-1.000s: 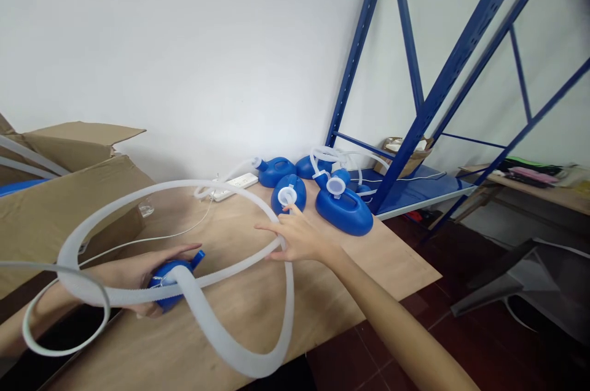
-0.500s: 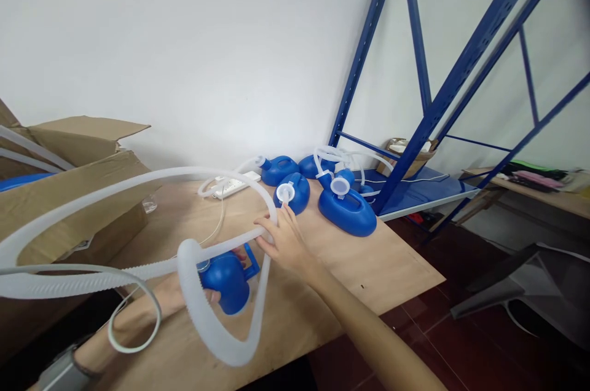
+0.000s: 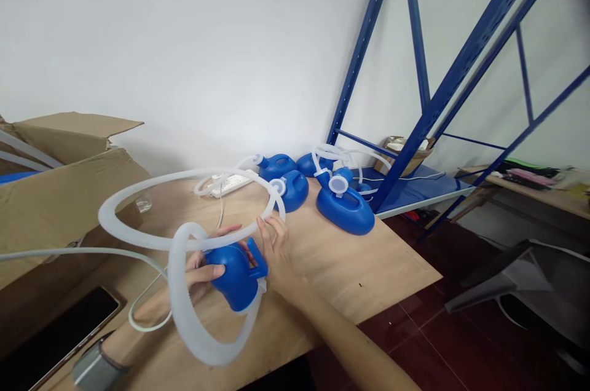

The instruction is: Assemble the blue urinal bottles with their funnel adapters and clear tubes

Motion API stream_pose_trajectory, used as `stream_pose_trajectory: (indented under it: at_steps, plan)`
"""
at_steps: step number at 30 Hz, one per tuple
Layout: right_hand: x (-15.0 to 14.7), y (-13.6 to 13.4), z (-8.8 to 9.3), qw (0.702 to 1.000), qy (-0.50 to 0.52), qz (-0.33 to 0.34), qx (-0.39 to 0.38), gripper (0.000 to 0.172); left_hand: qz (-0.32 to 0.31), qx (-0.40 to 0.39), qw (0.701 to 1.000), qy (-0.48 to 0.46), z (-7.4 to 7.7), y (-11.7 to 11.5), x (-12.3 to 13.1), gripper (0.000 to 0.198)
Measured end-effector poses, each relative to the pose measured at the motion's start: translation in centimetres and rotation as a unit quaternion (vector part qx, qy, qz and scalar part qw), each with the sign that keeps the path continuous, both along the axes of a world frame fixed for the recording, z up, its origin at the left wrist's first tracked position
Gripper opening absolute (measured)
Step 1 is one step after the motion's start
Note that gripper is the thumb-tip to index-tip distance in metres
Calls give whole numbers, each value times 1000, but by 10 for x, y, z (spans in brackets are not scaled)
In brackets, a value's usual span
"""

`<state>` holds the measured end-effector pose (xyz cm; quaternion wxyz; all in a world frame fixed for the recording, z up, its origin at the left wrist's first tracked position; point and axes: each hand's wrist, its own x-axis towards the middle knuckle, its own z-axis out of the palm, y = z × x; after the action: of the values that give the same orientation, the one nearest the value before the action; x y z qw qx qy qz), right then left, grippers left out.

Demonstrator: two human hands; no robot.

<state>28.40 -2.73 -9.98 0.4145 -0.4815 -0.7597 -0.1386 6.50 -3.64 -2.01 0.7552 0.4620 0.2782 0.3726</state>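
A blue jug (image 3: 230, 274) is held above the near part of the worktop (image 3: 369, 262), tilted, with its handle turned toward the right hand (image 3: 275, 249). The body is grasped by the fingers of the left hand (image 3: 203, 274); the thumb is seen on the jug, while the other fingers are largely hidden behind the jug and the hose (image 3: 179, 292). The white hose is pinched by the right fingers beside the handle, the inner side of this grasp being concealed. The jug's upper end is covered by a bend of hose, so the joint cannot be made out. The left forearm is crossed by a thin cable (image 3: 92, 250), cut off at the left edge, as is the box (image 3: 69, 194). A power strip (image 3: 235, 184) is partly masked by hose; farther jugs (image 3: 306, 165) overlap near the wall (image 3: 184, 59).
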Motion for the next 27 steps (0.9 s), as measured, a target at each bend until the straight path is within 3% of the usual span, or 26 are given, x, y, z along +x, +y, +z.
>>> stream_pose_trajectory:
  at_steps: [3,6,11,14,16,19,23,25,27]
  plan:
    - [-6,3,-13,998,34,-3,49,73,5,1,999,-34,-15,-2,10,66]
    - [-12,7,-25,998,52,-1,31,69,26,4,998,-59,-28,-4,19,57]
    - [-16,9,-33,994,106,-20,24,68,89,-57,991,-77,-30,-8,32,74]
    - [-10,9,-37,992,111,36,51,74,116,-77,988,-68,-26,-9,40,85]
    - [-3,7,-40,991,63,106,48,76,130,-81,987,-55,-25,-8,44,88]
    - [7,3,-40,981,-34,190,5,64,159,-81,984,-29,-26,-5,45,87]
    - [10,-5,-31,976,-79,202,-13,32,187,-48,981,12,-25,-3,43,86]
    - [8,-9,-27,978,-53,203,-15,30,183,-39,982,10,-25,-1,41,91]
    - [4,-14,-26,981,10,192,-31,41,190,-31,981,-18,-29,5,37,97]
